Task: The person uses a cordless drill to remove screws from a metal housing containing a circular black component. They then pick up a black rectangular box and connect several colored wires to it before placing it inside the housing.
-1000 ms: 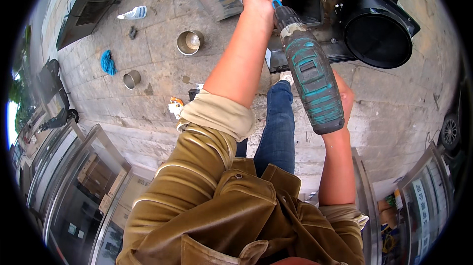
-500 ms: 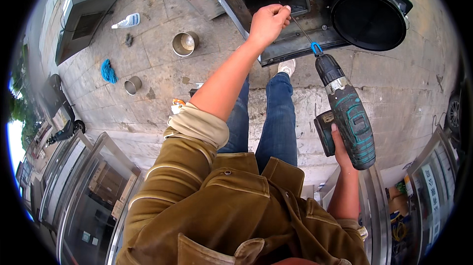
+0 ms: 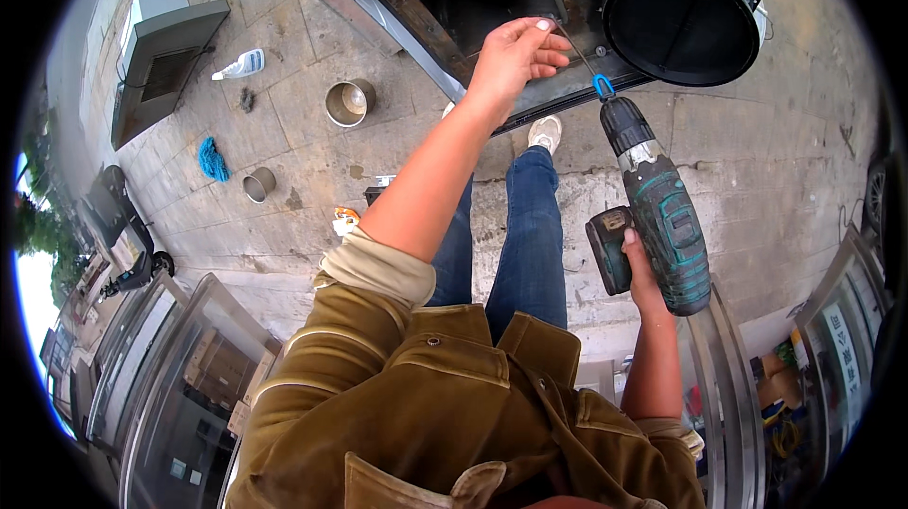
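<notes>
My right hand (image 3: 647, 272) is wrapped round the grip of a dark cordless drill (image 3: 668, 216) with teal trim. A blue ring-like piece (image 3: 602, 85) sits ahead of its chuck, and a long thin bit (image 3: 581, 56) runs forward from there. My left hand (image 3: 514, 66) pinches the bit's far tip between thumb and forefinger, its other fingers loosely apart. Any small screw at that tip is too small to make out. Just beyond lies an opened metal housing (image 3: 440, 72), like a range hood, with a dark cavity and a round black fan casing (image 3: 683, 25).
On the paving to the left lie a spray bottle (image 3: 242, 64), two metal cups (image 3: 333, 104), a blue cloth (image 3: 213, 160) and a grey hood-like unit (image 3: 166, 64). A parked scooter (image 3: 123, 235) stands farther left. Glass doors (image 3: 194, 386) flank me.
The left hand's lower fingers have loosened from a curl, while thumb and forefinger stay at the bit's tip. The drill appears slightly farther left; the whole view has shifted a little.
</notes>
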A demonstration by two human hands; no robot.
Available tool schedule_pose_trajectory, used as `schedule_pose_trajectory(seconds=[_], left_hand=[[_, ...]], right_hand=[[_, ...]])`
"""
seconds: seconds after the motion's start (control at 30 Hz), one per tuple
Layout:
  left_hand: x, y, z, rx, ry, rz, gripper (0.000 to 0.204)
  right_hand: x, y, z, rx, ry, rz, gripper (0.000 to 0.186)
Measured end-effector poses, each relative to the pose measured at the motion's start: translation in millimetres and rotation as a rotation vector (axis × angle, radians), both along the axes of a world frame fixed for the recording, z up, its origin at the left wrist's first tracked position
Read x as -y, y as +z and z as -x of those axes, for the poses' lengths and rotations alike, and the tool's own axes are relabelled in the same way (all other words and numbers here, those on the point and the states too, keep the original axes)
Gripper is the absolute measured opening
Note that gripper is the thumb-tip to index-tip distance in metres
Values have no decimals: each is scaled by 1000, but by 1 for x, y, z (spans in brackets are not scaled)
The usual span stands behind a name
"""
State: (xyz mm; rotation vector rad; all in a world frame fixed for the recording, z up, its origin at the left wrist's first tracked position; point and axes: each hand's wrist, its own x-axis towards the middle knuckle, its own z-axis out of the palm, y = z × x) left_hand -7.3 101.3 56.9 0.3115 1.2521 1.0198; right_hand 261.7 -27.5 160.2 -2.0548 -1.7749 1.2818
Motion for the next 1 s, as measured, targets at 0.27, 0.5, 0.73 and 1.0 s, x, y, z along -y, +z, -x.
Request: schedule_pose_trajectory(seconds=[0.27, 0.5, 0.73, 1.0], left_hand=[[-56, 28, 12, 0, 199, -185, 42], [-72, 15, 21, 63, 285, -167, 41], [-77, 9, 19, 75, 318, -178, 42], [-67, 4, 22, 93, 316, -123, 27]], right_hand=[[-82, -12, 65, -201, 199, -293, 30], [-110, -11, 82, -407, 127, -203, 23], [-109, -32, 80, -246, 183, -451, 24], [-127, -11, 78, -274, 230, -471, 23]])
